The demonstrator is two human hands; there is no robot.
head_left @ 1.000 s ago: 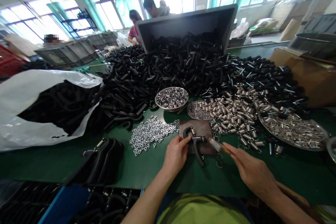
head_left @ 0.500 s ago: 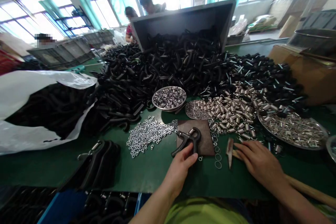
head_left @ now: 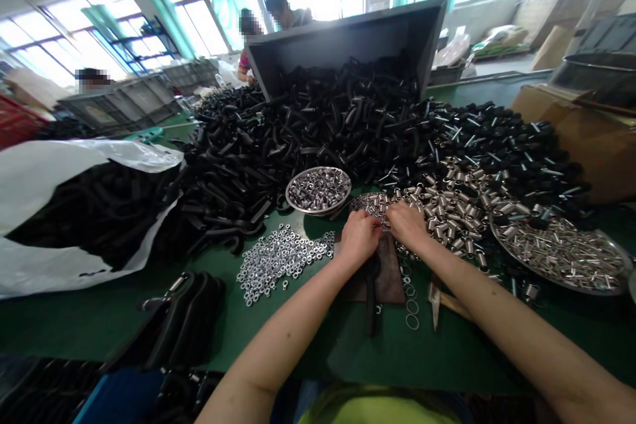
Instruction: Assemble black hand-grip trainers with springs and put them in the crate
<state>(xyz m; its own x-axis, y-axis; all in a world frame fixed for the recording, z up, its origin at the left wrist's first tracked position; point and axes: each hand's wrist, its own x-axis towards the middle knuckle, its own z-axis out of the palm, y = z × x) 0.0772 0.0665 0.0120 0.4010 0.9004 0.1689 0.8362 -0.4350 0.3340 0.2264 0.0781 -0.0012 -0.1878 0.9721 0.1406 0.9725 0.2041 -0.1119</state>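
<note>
My left hand (head_left: 360, 236) and my right hand (head_left: 407, 224) are close together over the far edge of a brown plate (head_left: 393, 285), by a shallow dish of small metal parts (head_left: 358, 202). The fingers of both hands are curled in, and what they hold is hidden. On the plate lies a black hand-exercise grip (head_left: 371, 295), one handle pointing toward me and its upper part covered by my hands. I cannot tell whether the left hand touches it. Below my right forearm, a hammer (head_left: 435, 305) with a wooden handle rests on the green table.
Loose nuts (head_left: 278, 258) are spread left of the plate. Beyond stand a bowl of metal pieces (head_left: 318, 191), a pile of springs (head_left: 447, 209) and a tray of pins (head_left: 561, 248). Black handles (head_left: 318, 126) are heaped behind. Finished-looking grips (head_left: 191, 318) stand at left.
The left hand has moved forward from the grip's handles; the right hand has left the hammer and come left beside it. The grip has turned, one handle now pointing toward me.
</note>
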